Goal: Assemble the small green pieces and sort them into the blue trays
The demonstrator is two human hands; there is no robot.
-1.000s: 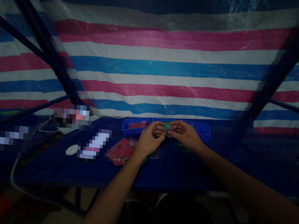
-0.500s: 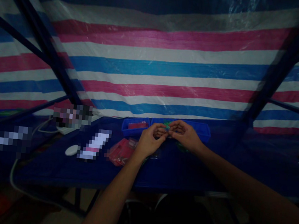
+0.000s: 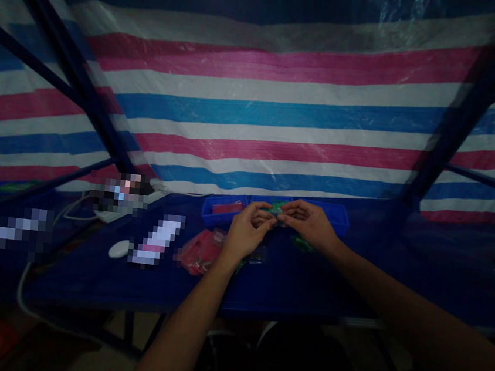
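My left hand [image 3: 248, 230] and my right hand [image 3: 309, 223] meet above the dark blue table [image 3: 88, 269], fingers curled and pinched together on a small green part [image 3: 277, 208] between them. They hover just in front of two blue trays: a small one [image 3: 224, 208] holding something red, and a longer one [image 3: 337, 217] behind my right hand. A red plastic bag [image 3: 200, 251] lies on the table left of my left wrist. More small green pieces [image 3: 302, 244] show under my right wrist. The light is dim, so the held part's shape is unclear.
A white round object [image 3: 119, 249] and white cables [image 3: 72, 208] lie on the table's left side. A striped pink, white and blue tarp [image 3: 264, 110] hangs behind, framed by dark slanted poles [image 3: 66, 60]. The table's near edge runs just below my forearms.
Both hands stay together at the same spot; the fingers have shifted slightly around the small green part, which now shows a little more between them.
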